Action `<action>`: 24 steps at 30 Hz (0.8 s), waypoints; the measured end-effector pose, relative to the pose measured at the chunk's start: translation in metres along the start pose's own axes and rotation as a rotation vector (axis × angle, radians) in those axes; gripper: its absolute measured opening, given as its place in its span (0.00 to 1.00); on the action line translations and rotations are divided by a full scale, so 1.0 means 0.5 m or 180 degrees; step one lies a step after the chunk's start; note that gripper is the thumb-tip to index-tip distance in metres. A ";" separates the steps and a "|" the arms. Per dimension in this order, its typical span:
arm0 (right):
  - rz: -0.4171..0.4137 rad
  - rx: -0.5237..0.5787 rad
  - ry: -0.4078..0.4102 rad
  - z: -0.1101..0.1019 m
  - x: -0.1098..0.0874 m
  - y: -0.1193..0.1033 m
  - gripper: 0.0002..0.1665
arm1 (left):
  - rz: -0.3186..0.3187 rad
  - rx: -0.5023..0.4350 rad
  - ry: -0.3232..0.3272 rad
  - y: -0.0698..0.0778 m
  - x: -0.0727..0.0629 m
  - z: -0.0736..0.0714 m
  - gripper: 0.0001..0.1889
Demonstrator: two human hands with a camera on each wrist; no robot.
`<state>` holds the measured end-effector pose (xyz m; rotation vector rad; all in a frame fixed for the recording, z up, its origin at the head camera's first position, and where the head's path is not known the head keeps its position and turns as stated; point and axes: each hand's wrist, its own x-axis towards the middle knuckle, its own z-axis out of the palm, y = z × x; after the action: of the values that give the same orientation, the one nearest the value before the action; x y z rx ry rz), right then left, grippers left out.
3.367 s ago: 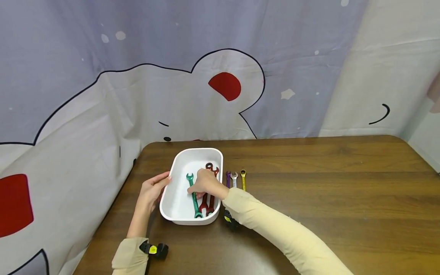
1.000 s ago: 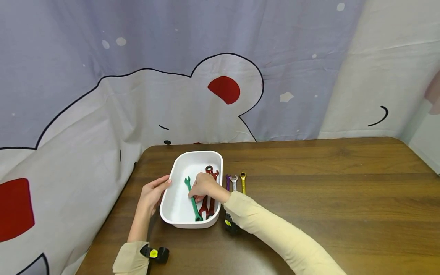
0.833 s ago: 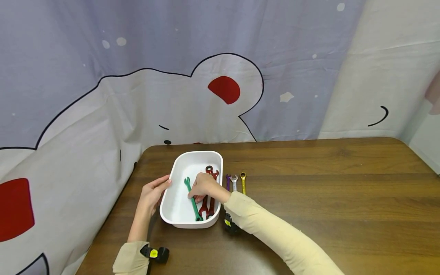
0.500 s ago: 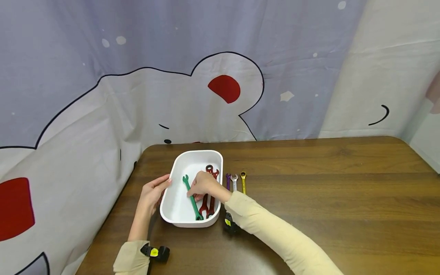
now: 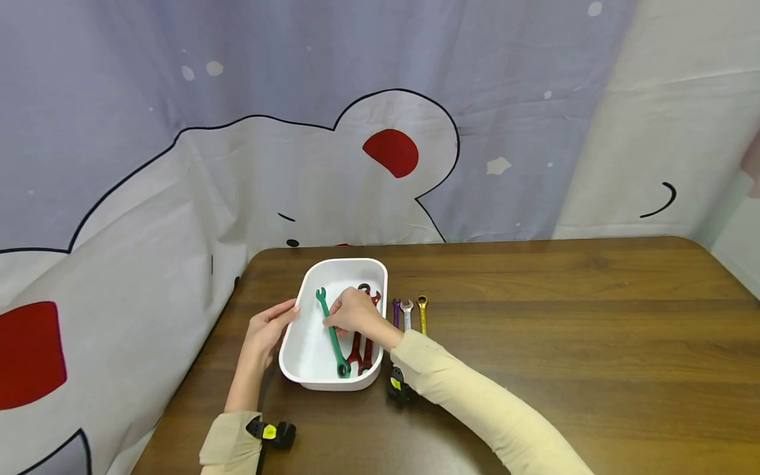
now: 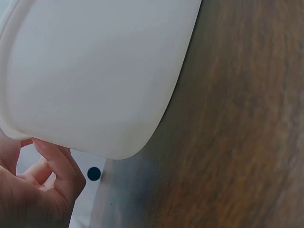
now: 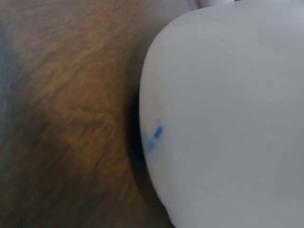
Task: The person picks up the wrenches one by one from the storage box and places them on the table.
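A white plastic tray [image 5: 295, 343] stands on the table at left of centre in the head view. My left hand [image 5: 261, 333] grips its left side, thumb at the rim; in the left wrist view, bent fingers [image 6: 61, 168] meet the tray's outer wall. Inside the tray, my right hand [image 5: 356, 311] pinches a green combination wrench [image 5: 334, 343] near mid-shaft, its open end pointing to the far left. Two red wrenches [image 5: 368, 353] lie beneath and beside the right hand, partly hidden by it. Only the tray's outer wall [image 7: 228, 118] and table show in the right wrist view.
Just right of the tray, a purple wrench [image 5: 396, 310], a silver wrench [image 5: 407, 313] and a yellow wrench [image 5: 423, 313] lie side by side on the wooden table [image 5: 564, 343]. The right forearm partly covers them. A patterned curtain [image 5: 505, 119] hangs behind the table.
The green wrench has swung its open end leftward, then shifted a little toward the tray's far end with my right hand. My left hand has stayed on the tray's side.
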<state>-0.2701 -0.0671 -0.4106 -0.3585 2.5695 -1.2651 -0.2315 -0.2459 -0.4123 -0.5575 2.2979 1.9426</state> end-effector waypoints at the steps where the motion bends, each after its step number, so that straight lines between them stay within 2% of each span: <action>1: -0.0027 0.0034 0.0029 -0.001 0.000 0.000 0.11 | -0.0005 -0.0007 0.0000 0.001 0.001 0.001 0.27; 5: -0.0101 0.0175 0.0125 -0.007 0.001 0.001 0.10 | -0.0021 -0.0015 0.0011 0.004 0.005 0.003 0.27; 9: -0.0054 0.0391 0.0189 -0.011 0.004 0.001 0.10 | -0.0018 -0.0041 0.0007 0.006 0.005 0.004 0.27; 15: 0.0026 0.0592 0.0147 -0.012 0.005 -0.001 0.11 | -0.0056 -0.0065 0.0002 0.006 0.002 0.001 0.27; 24: 0.0004 0.0782 0.0153 -0.013 0.001 -0.006 0.10 | -0.0056 -0.0071 0.0000 0.003 0.001 -0.001 0.27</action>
<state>-0.2724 -0.0642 -0.4043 -0.2793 2.4128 -1.5847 -0.2324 -0.2465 -0.4111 -0.5777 2.2662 1.9626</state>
